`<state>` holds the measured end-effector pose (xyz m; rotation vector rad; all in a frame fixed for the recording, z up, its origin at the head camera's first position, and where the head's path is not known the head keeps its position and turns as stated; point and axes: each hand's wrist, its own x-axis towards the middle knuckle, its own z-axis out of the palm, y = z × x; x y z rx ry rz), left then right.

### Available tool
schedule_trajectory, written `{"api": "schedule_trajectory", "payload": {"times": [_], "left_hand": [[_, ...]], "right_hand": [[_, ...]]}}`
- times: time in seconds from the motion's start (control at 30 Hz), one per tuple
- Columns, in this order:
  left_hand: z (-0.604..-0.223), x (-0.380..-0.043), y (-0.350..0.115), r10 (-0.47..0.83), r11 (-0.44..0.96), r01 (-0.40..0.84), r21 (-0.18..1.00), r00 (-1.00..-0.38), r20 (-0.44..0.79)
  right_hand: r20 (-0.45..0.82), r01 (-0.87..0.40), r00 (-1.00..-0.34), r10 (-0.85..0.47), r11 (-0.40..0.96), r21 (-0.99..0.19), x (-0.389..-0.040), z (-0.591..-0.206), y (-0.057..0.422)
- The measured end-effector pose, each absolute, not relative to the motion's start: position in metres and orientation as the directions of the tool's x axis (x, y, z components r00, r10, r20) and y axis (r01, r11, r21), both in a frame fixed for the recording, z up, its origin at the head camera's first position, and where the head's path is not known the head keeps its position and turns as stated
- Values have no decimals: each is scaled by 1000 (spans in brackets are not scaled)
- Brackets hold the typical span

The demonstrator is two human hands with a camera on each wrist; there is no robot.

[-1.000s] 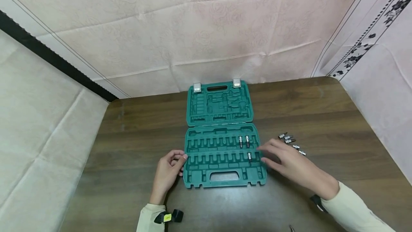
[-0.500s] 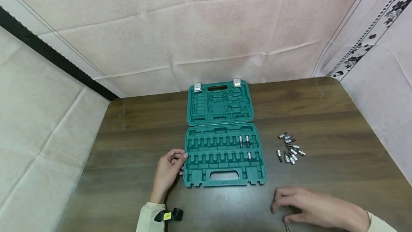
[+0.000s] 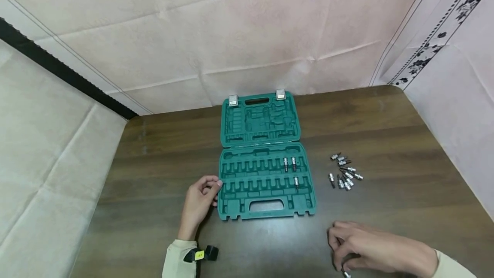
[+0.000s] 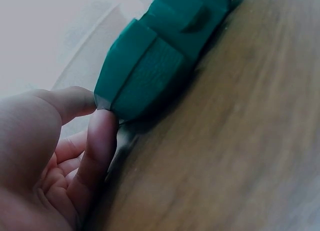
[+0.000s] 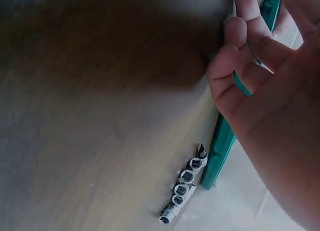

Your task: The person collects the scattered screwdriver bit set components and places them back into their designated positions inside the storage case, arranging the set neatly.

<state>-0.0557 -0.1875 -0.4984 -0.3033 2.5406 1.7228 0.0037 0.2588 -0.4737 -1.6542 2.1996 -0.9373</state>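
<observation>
A green plastic socket case [image 3: 266,196] lies spread flat, its lid [image 3: 260,119] folded back and two silver latches on the far edge. Two bit sockets [image 3: 293,164] sit in its upper row and one bit socket [image 3: 296,183] in the lower row, all toward the right. My left hand [image 3: 198,203] pinches the tray's left edge; in the left wrist view its thumb [image 4: 102,141] is against the case's side. At the lower right, my right hand [image 3: 370,248] pinches a silver bit socket [image 3: 346,274], mostly hidden by the fingertips and the frame's edge.
Several loose bit sockets [image 3: 347,175] lie in a cluster on the wooden table [image 3: 401,153], right of the case. Pale cloth [image 3: 247,37] hangs behind the table and along both sides. Black straps circle both wrists.
My right hand has come from the case's right side toward the near right, then closed its fingers on the bit socket there. The left hand stays at the case; the head view shifted slightly.
</observation>
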Motion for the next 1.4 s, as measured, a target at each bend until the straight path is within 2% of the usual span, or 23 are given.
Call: {"api": "schedule_trajectory", "payload": {"times": [0.27,0.47,0.67,0.77,0.87,1.0,1.2,1.4], "left_hand": [[-497,-57,-187,-118,349,-188,918,-981,-156],[-496,-55,-188,-111,347,-182,920,-982,-152],[-498,-54,-188,-112,361,-187,913,-981,-157],[-499,-54,-188,-112,357,-188,915,-981,-158],[-499,-55,-189,-111,351,-185,918,-982,-155],[-497,-54,-189,-112,346,-181,921,-982,-151],[-497,-54,-188,-118,347,-189,919,-980,-157],[-497,-55,-188,-127,340,-198,919,-978,-164]], "right_hand": [[181,-783,-339,-923,171,-598,2,-475,261],[204,-791,-370,-906,192,-581,1,-477,257],[162,-729,-516,-841,332,-598,4,-476,255],[192,-729,-583,-789,404,-552,4,-476,252],[266,-746,-623,-736,457,-484,3,-478,251],[313,-734,-661,-682,502,-458,0,-480,249],[241,-630,-761,-602,597,-497,-5,-478,246],[151,-453,-884,-441,733,-507,-7,-474,237]]}}
